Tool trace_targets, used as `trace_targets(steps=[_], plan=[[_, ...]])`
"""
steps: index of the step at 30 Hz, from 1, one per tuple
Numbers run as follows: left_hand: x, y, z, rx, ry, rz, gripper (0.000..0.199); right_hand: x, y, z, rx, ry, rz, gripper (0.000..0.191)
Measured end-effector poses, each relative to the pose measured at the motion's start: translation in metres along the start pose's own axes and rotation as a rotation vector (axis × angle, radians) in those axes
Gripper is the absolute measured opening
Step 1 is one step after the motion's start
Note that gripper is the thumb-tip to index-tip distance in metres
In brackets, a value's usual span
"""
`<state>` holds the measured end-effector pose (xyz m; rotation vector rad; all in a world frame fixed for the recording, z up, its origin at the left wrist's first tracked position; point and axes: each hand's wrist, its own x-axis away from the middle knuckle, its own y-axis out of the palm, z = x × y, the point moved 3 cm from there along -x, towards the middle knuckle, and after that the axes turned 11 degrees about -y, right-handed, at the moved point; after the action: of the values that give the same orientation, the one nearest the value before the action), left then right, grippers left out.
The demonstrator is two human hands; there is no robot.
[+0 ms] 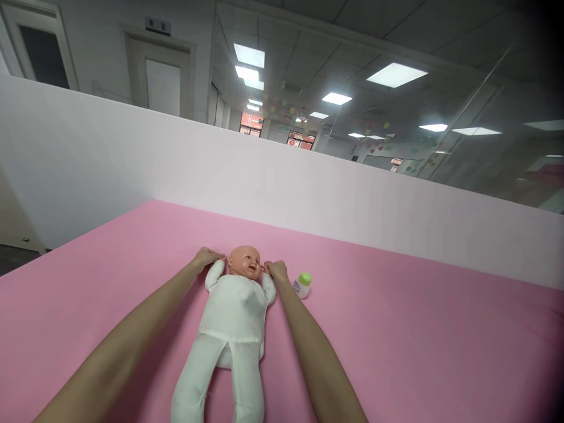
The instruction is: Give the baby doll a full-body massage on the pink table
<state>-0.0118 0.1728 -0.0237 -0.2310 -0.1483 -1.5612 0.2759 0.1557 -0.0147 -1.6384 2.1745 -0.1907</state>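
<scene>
A baby doll (233, 305) in a white top and trousers lies face up on a pink surface, its head towards the far side. Both its arms are bent up beside its head. On the left, my left hand (206, 257) has its fingers closed around one of the doll's hands. Across from it, my right hand (277, 271) pinches the doll's other hand, whose small fingers show at the grip. Just right of my right wrist stands a small white jar (302, 285) with a green lid, apart from my arm.
The pink tabletop (396, 329) stretches out on both sides of the doll. A white panel (282, 182) rises along its back edge. Beyond are doors (163, 82), a glass partition and lit ceiling panels (396, 74).
</scene>
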Motion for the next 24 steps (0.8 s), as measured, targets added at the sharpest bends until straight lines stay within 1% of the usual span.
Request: trace_targets(steps=[2, 3, 6, 8, 10, 12, 14, 16, 18, 20, 22, 24], plan=[[0.005, -0.010, 0.004, 0.029, -0.030, -0.011, 0.050, 0.006, -0.007, -0.009, -0.026, -0.041, -0.014, 0.024], [0.010, -0.016, 0.007, 0.058, -0.015, -0.016, 0.055, 0.011, -0.013, -0.015, -0.040, -0.063, -0.017, 0.026], [0.038, -0.038, 0.019, 0.121, 0.137, -0.048, 0.060, 0.035, -0.036, -0.032, -0.126, -0.170, -0.046, 0.032], [0.065, -0.052, 0.023, 0.090, 0.250, -0.092, 0.054, 0.059, -0.052, -0.040, -0.194, -0.245, -0.104, 0.035], [0.095, -0.060, 0.020, -0.007, 0.307, -0.182, 0.045, 0.089, -0.067, -0.044, -0.207, -0.296, -0.184, 0.032], [0.123, -0.063, 0.011, -0.139, 0.308, -0.312, 0.036, 0.121, -0.077, -0.044, -0.155, -0.347, -0.253, 0.024], [0.146, -0.061, -0.002, -0.266, 0.295, -0.426, 0.028, 0.151, -0.082, -0.040, -0.087, -0.421, -0.329, 0.017], [0.164, -0.057, -0.014, -0.364, 0.295, -0.529, 0.021, 0.177, -0.083, -0.032, -0.028, -0.491, -0.425, 0.015], [0.175, -0.053, -0.023, -0.410, 0.296, -0.622, 0.017, 0.195, -0.082, -0.022, 0.008, -0.530, -0.503, 0.015], [0.179, -0.052, -0.027, -0.415, 0.284, -0.667, 0.015, 0.203, -0.082, -0.014, 0.026, -0.537, -0.526, 0.015], [0.174, -0.054, -0.026, -0.382, 0.272, -0.628, 0.015, 0.202, -0.082, -0.012, 0.027, -0.535, -0.494, 0.016], [0.161, -0.057, -0.019, -0.308, 0.265, -0.521, 0.020, 0.191, -0.081, -0.018, 0.017, -0.531, -0.440, 0.018]])
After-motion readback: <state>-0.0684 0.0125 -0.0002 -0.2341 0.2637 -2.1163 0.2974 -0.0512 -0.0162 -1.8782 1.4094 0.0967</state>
